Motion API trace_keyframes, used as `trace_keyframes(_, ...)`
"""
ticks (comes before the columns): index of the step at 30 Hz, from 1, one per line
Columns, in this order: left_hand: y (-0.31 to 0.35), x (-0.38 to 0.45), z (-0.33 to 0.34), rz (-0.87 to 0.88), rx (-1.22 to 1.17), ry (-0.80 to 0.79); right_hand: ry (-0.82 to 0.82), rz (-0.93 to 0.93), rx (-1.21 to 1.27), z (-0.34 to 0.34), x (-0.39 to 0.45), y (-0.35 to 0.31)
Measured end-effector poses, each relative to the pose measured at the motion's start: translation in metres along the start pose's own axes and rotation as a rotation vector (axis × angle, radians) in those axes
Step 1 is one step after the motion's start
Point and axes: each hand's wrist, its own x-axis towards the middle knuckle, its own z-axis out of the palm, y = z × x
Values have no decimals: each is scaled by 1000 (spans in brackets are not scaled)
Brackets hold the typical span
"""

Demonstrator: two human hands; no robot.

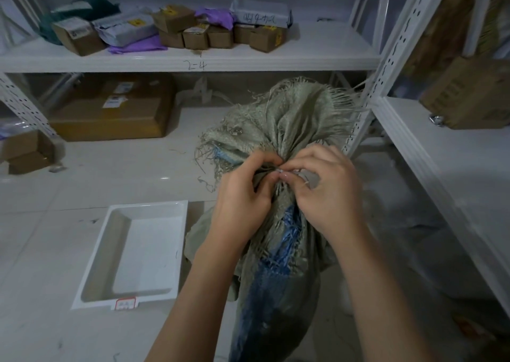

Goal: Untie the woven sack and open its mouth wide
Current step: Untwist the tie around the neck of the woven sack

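A grey-green woven sack with a blue stripe stands upright on the floor in front of me. Its neck is bunched tight, and the frayed mouth fans out above the bunch. My left hand and my right hand meet at the neck, fingertips pinched on the tie that binds it. Most of the tie is hidden under my fingers.
A white plastic tray lies on the tiled floor left of the sack. White metal shelving stands behind and to the right, holding cardboard boxes and parcels. A small box sits at far left.
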Motion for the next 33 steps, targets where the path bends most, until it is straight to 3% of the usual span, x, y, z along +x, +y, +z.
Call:
trace_keyframes(5, 5, 2, -2, -53, -44, 28, 1, 97, 113, 1, -1, -6)
trace_keyframes(14, 6, 5, -1, -175, -231, 119, 13, 106, 172, 0, 0, -6)
trace_keyframes(17, 7, 6, -3, -143, -270, 126, 39, 101, 219, 0, 1, -5)
trace_keyframes(22, 8, 4, -2, -28, -258, 9, 40, 101, 270, -3, 2, -1)
trace_keyframes(33, 1, 4, 1, -34, -126, 69, 7, 82, 238, 3, 3, 3)
